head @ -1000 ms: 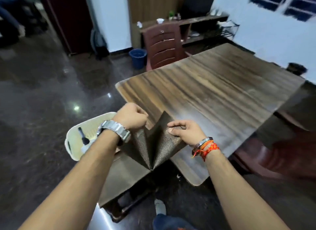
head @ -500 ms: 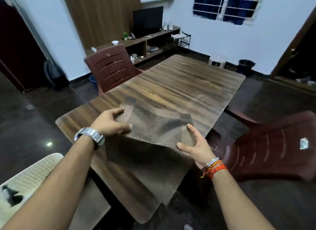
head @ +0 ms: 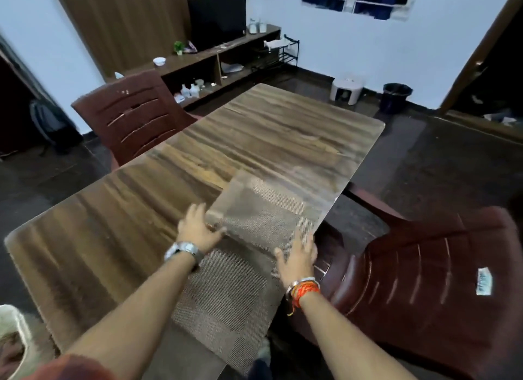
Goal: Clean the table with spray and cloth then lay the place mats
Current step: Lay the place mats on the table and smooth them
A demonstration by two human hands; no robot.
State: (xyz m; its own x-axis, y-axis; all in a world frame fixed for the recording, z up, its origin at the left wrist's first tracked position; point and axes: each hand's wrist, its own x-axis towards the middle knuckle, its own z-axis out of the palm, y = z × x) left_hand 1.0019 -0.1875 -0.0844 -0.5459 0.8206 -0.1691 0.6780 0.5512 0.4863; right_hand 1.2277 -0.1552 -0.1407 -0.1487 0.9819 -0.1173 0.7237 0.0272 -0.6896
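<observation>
A woven brown place mat (head: 263,210) hovers blurred just over the right side of the wooden table (head: 119,227). My left hand (head: 196,229), with a wristwatch, grips its near left corner. My right hand (head: 297,256), with orange threads at the wrist, holds its near right corner by the table's edge. A second place mat (head: 226,306) of the same weave lies flat at the near right corner of the table, under my forearms. No spray bottle or cloth can be made out.
A maroon plastic chair (head: 430,283) stands close against the table's right side, and another maroon chair (head: 133,113) stands on the far left side. A white basket (head: 11,323) sits at the lower left. A stool (head: 346,89) and a black bin (head: 396,96) stand by the far wall.
Both hands have carried the upper mat forward along the table's right edge, separating it from the lower mat, which now lies flat at the near corner.
</observation>
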